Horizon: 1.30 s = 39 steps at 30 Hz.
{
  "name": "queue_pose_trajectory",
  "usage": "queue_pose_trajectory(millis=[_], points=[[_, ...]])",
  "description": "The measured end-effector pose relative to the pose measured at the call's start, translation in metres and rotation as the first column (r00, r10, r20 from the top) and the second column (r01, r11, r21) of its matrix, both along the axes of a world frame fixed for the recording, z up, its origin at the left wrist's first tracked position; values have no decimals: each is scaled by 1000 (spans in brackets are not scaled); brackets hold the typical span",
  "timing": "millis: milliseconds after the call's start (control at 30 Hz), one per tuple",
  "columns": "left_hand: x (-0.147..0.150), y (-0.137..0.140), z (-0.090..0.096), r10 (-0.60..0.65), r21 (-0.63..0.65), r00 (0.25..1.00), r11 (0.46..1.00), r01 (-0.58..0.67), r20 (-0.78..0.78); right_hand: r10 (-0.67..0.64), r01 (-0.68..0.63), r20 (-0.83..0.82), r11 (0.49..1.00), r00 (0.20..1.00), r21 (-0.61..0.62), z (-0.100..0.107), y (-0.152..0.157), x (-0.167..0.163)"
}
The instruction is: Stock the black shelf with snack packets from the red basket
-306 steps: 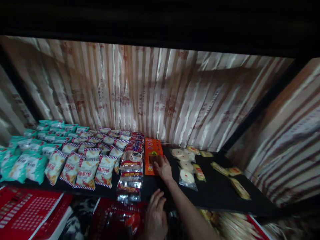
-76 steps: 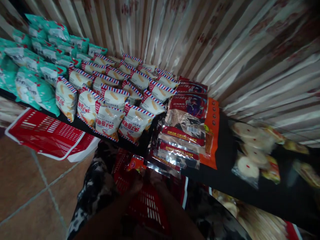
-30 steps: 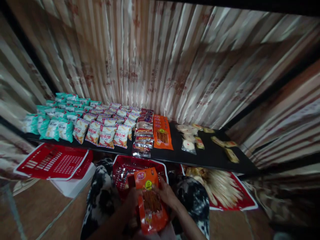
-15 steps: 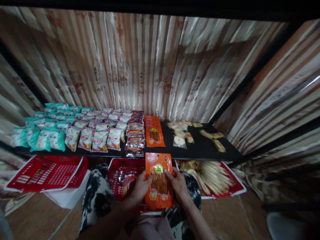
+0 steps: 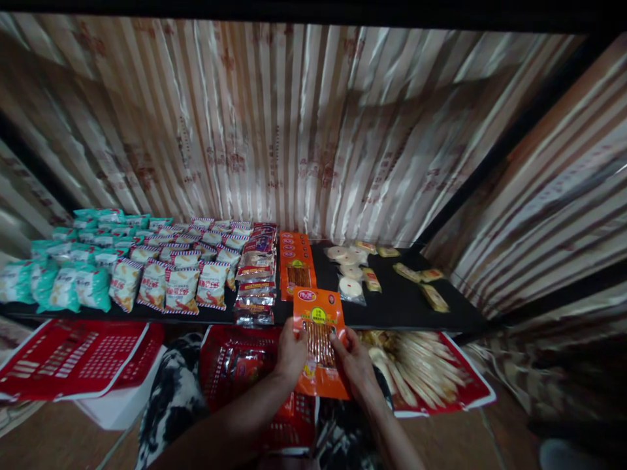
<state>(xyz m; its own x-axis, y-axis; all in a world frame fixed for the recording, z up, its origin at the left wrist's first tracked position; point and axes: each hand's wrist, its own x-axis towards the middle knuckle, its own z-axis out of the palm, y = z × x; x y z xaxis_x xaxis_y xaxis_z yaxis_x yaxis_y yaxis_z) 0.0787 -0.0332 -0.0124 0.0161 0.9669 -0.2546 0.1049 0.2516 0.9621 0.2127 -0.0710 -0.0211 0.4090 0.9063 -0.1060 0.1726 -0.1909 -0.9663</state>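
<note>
1 orange packet [image 5: 319, 378] is grasped by 2 hands above the middle red basket, before the front edge of the black shelf [image 5: 406, 314]. The left hand [image 5: 292, 352] grips the packet's left edge; the right hand [image 5: 356, 365] grips its right edge, thumb on the front face. The packet is raised, printed front toward the viewer, and overlaps in view the lower end of 1 shelf packet [image 5: 295, 251], also orange. To the left of that unit lies 1 overlapping row of dark red and silver packs [image 5: 257, 271], total not countable. Next come striped white bags [image 5: 182, 287], 4 across the front, then teal bags [image 5: 93, 288], also 4 across the front; rear units of each overlap too closely for a full count. To the right lie at least 4 round pale pieces [image 5: 351, 287] in clear wrap and 6 small yellow packs [image 5: 434, 298]. Below the shelf are 3 red baskets: left basket [image 5: 112, 359], above 1 white container [image 5: 122, 399]; middle basket [image 5: 211, 356], containing packs, number unclear; right basket [image 5: 474, 385], holding long pale sticks [image 5: 426, 365], not countable.
</note>
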Motion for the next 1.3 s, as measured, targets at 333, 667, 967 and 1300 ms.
queue_pose_trajectory(millis=[333,667,967,1300], points=[[21,22,7,-43,139,940,986,95,-338,8,-9,43,1000,999,20,-16,79,25],[24,45,7,-27,243,846,953,183,-533,6,-10,310,1000,951,9,-28,147,26],[26,60,-7,53,292,828,946,137,-558,105,-27,542,988,834,-150,-15,167,13],[28,66,-18,39,264,825,955,136,-564,157,-13,703,979,694,-205,-9,167,-3]])
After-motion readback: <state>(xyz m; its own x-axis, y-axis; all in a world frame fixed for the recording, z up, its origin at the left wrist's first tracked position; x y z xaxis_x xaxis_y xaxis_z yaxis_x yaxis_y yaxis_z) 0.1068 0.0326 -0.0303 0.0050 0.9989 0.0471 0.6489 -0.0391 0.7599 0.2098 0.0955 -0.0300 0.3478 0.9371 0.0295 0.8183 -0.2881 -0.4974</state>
